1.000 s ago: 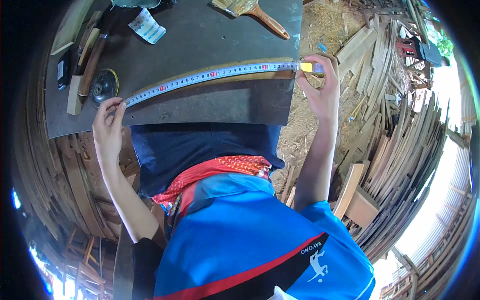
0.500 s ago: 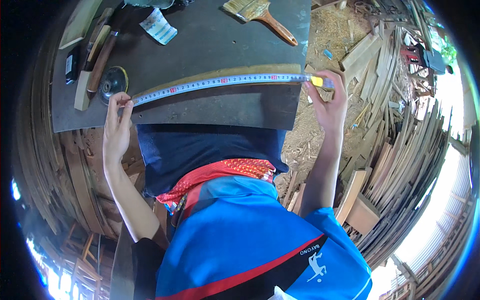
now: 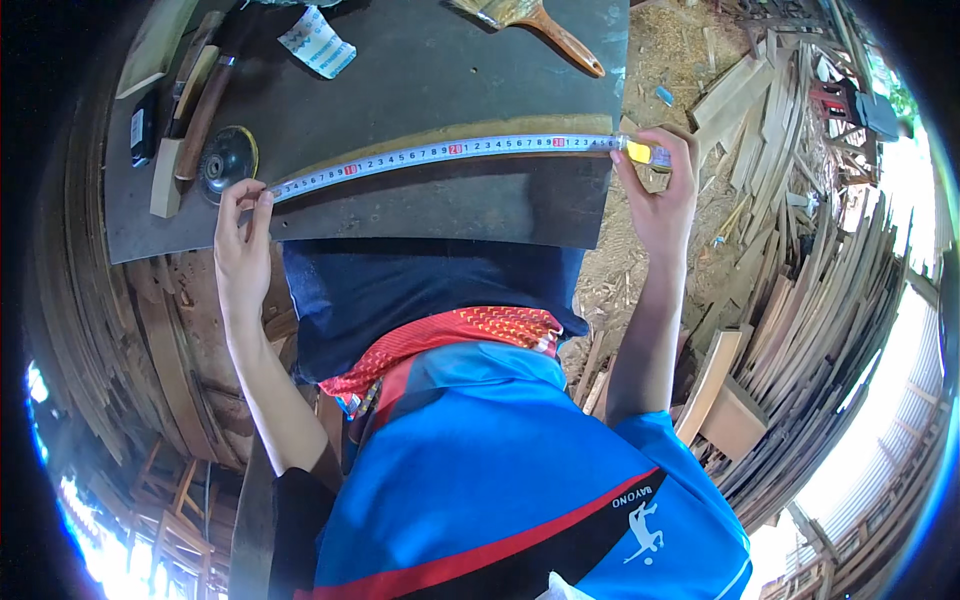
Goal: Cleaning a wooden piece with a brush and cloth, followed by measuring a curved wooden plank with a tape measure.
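A white tape measure [image 3: 430,153] is stretched along a narrow wooden strip [image 3: 400,135] lying on the dark tabletop [image 3: 400,70]. My left hand [image 3: 242,235] pinches the tape's free end at the strip's left end. Past the table's right edge, my right hand [image 3: 668,195] grips the yellow and clear tape case between thumb and fingers. Part of the strip is hidden beneath the blade. Just beyond my left hand sits a round black disc with a yellow rim [image 3: 228,165].
Wooden-handled tools [image 3: 205,105] lie at the table's left, beside a small black box [image 3: 143,137]. A paintbrush [image 3: 555,38] and a crumpled printed wrapper [image 3: 317,43] rest farther back. Stacked timber [image 3: 800,330] fills the right side, with wood shavings on the ground.
The tape stays stretched between both hands along the strip. The whole view has shifted slightly; the hands barely move relative to the table.
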Demonstrator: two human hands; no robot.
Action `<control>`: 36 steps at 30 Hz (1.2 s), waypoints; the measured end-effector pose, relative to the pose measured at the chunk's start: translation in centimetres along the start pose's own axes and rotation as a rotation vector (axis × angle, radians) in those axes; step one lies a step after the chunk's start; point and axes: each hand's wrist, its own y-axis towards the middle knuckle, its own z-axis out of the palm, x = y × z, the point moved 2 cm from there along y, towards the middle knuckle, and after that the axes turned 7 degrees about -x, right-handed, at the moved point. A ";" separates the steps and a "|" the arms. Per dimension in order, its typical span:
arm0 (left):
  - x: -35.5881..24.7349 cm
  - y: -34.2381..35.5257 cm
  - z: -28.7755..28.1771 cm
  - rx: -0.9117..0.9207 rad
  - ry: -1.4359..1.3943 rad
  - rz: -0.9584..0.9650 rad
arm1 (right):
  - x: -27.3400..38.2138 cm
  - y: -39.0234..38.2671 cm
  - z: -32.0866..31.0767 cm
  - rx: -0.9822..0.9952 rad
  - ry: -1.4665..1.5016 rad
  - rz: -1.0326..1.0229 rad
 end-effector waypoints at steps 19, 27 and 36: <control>-2.2 -0.9 0.5 -0.006 0.038 -0.055 | -1.8 -0.3 -2.4 0.106 -0.029 0.088; -1.7 -1.5 -0.1 -0.032 0.040 -0.107 | -1.8 -1.6 -2.1 0.056 -0.033 0.048; -1.0 -0.9 -0.1 0.011 0.038 -0.141 | -1.3 -2.1 -1.8 0.015 -0.009 -0.005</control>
